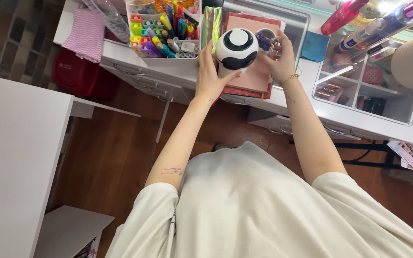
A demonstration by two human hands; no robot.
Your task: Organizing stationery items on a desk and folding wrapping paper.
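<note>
Left hand [210, 76] and right hand [280, 59] both cupped around a black-and-white ball-shaped jar [236, 49], fingers curled on its sides, held over a stack of pink notebooks [252, 79] at the desk [168, 71] edge. Marker organizer [163, 33] just left; bottles [359, 19] farther right.

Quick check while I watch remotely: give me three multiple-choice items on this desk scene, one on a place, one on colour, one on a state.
1. Where is the marker organiser?
A. left of the round object
B. right of it
C. on the floor

2. What colours is the round object?
A. red and yellow
B. white and black
C. all green

3. How is the round object held?
A. lying untouched
B. one hand only
C. between both hands

A: the organiser stands to its left. B: white with black patches. C: left hand and right hand flank it.
</note>
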